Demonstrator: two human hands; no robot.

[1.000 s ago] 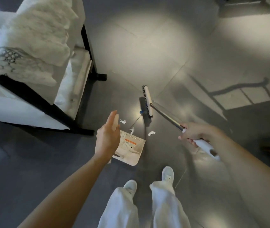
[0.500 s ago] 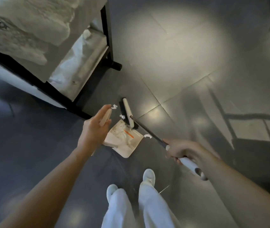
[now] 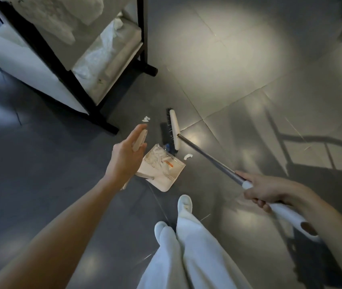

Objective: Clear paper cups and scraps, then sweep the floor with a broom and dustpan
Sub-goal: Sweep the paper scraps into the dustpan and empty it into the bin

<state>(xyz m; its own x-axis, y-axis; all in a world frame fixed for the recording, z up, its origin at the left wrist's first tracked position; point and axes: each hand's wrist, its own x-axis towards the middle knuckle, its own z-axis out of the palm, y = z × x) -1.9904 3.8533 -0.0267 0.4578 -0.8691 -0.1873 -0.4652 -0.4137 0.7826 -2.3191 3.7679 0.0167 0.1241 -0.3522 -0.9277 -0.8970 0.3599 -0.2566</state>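
Note:
My left hand (image 3: 124,156) grips the top of the upright handle (image 3: 139,140) of a beige dustpan (image 3: 162,171) that rests on the grey floor. White paper scraps lie inside the pan. My right hand (image 3: 264,189) grips the broom's handle (image 3: 209,158) where the metal pole meets the white grip. The broom head (image 3: 173,130), white with dark bristles, lies at the pan's far edge. One white scrap (image 3: 146,119) lies on the floor beyond my left hand, another scrap (image 3: 187,156) lies right of the pan.
A black-framed chair (image 3: 61,65) with white cushions and cloth stands at the upper left, one foot (image 3: 150,69) close to the sweeping spot. My white shoes (image 3: 184,204) and trousers are just below the pan. Grey floor tiles (image 3: 239,59) spread to the right.
The broom head has swept from the right toward the dustpan's mouth and now lies against it. The view has shifted, bringing the chair closer. Both hands keep their grips.

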